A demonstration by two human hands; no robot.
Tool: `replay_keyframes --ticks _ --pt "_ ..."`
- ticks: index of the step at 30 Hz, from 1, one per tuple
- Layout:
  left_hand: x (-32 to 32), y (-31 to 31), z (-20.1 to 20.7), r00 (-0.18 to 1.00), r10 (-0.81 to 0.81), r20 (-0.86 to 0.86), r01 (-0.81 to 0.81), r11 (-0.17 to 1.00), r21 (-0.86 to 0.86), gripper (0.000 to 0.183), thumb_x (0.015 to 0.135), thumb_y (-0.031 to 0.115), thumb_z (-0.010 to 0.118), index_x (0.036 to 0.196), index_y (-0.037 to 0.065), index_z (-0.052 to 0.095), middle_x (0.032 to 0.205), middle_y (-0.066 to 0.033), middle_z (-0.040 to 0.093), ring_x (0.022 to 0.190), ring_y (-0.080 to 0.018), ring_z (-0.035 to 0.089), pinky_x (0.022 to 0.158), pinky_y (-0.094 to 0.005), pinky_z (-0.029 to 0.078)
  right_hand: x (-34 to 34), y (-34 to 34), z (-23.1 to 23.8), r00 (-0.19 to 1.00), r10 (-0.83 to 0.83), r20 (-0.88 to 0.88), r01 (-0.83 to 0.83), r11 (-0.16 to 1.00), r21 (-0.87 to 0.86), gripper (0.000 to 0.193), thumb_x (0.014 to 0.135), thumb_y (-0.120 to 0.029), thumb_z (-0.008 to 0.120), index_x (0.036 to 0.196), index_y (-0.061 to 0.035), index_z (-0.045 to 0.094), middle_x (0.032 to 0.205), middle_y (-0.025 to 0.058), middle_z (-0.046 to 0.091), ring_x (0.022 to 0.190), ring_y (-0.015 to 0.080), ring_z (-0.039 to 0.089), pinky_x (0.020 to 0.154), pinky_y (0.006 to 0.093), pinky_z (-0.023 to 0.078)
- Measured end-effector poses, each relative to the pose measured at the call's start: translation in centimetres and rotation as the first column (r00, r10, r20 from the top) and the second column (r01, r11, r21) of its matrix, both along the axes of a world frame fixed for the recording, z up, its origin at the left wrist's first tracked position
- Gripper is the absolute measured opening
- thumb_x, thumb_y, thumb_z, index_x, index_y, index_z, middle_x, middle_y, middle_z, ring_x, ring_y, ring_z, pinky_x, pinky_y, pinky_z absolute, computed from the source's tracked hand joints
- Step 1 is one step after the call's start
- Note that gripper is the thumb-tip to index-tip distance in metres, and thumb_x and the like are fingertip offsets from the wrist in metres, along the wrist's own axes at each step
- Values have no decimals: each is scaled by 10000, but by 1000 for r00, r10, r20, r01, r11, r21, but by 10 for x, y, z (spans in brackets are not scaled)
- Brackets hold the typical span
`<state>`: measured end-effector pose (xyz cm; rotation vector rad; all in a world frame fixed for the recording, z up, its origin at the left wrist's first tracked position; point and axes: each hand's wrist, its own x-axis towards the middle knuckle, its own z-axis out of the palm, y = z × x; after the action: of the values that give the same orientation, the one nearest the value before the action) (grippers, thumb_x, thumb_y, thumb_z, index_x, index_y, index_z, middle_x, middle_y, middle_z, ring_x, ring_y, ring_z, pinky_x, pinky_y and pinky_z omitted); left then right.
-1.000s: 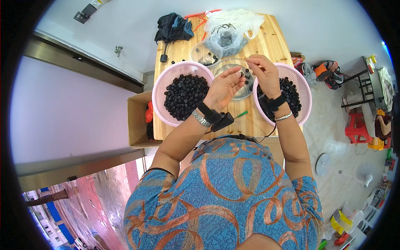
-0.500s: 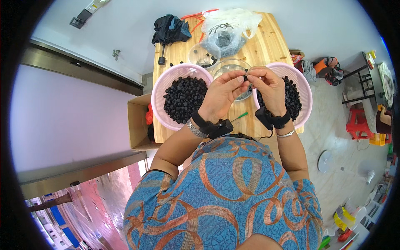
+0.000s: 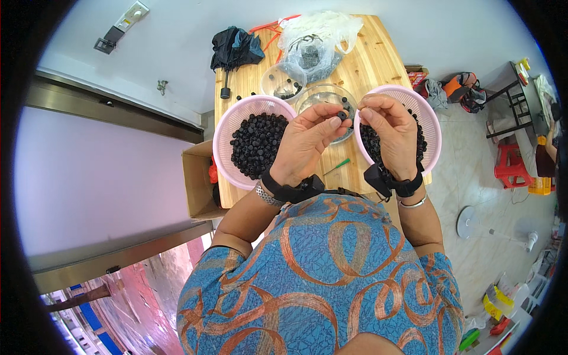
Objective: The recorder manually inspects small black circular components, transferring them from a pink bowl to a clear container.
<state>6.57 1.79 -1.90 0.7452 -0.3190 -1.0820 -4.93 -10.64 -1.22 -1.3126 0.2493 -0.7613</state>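
Between the thumb and forefinger of my left hand [image 3: 307,142] is a small round black cap-like part [image 3: 342,115]. My right hand [image 3: 395,131] is just to its right, thumb and forefinger pinched together; whatever they hold is too small to make out. Under my left hand's outer side stands a pink basket [image 3: 221,133] heaped with similar black parts [image 3: 255,142]. A second pink basket [image 3: 435,124] lies beneath my right hand and holds more small black parts [image 3: 372,145]. Behind the fingers sits a clear round bowl [image 3: 322,90], partly covered, with a few black pieces.
A green-handled, thin-shafted tool [image 3: 338,166] lies on the wooden table [image 3: 378,53]. Farther back are a clear tub [image 3: 276,77], a folded dark umbrella [image 3: 236,48] and a plastic bag [image 3: 322,29]. An open cardboard box [image 3: 198,183] stands at the left edge.
My hands have come apart; the right has drawn back to the right. The small black part stays in my left fingers. The whole view has shifted slightly.
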Motion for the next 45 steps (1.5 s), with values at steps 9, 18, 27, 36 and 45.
replay_keyframes --ticks 9,18,27,36,45 --pt "-9 -1 8 999 -45 -25 44 999 -12 202 848 -9 543 1051 -10 548 1009 -95 591 934 -184 596 827 -279 497 0 7 2 989 131 62 -136 987 80 122 819 -5 586 935 -7 624 1018 56 562 866 106 542 773 231 445" --pt "-15 1 8 997 -74 -9 74 997 -25 162 848 1 550 1009 4 549 982 -84 594 925 -172 591 824 -284 491 -10 5 4 993 120 15 -121 992 21 104 820 -3 577 914 7 621 1039 58 542 897 114 531 767 239 444" --pt "-24 -5 2 1000 -21 5 21 999 -49 145 853 1 541 997 10 550 980 -84 595 914 -171 593 829 -285 490 -20 5 10 990 -101 -96 13 751 -660 175 832 -5 544 994 6 608 996 75 587 930 137 548 775 258 459" --pt "-25 -17 0 995 -30 -93 31 999 16 222 872 19 516 1094 16 510 1012 -86 581 910 -161 594 807 -241 501 -66 -7 31 927 -232 295 296 935 -194 168 879 -66 467 1013 3 543 909 105 588 725 152 514 684 276 437" --pt "-22 -23 -21 980 8 -197 21 989 144 200 876 27 514 1074 -2 517 964 -70 585 875 -139 594 771 -225 508 -109 35 144 179 419 890 762 514 -395 497 654 31 541 1145 -37 513 1245 85 432 1207 210 372 1006 376 341"
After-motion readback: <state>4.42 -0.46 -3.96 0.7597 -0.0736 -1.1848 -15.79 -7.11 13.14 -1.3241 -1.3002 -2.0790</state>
